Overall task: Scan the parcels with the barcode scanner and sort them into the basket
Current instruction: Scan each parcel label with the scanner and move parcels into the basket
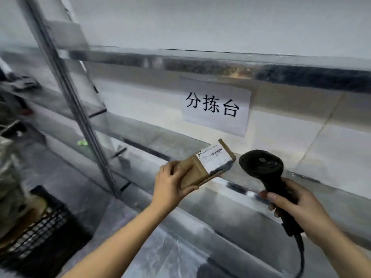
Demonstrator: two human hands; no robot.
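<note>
**Parcel and scanner face to face under the sign**

Head view, everything placed from the white paper sign. Straight below it, the left grip is closed round the near end of a flat brown parcel. The thumb lies on top and the fingers underneath, and the parcel is held in the air with its white label facing up. Below and a touch right of the sign, the right grip is wrapped round the handle of the black barcode scanner. The scanner's head leans toward the label; they are close but there's a gap, no contact. A black cable drops from the handle's base.

Far down-left of the sign sits the black lattice basket, with something brown inside, too blurred to name. A slanting metal post stands left of the sign, between it and the basket. Under the sign, behind both hands, runs the shiny metal table, smeared by blur.
</note>
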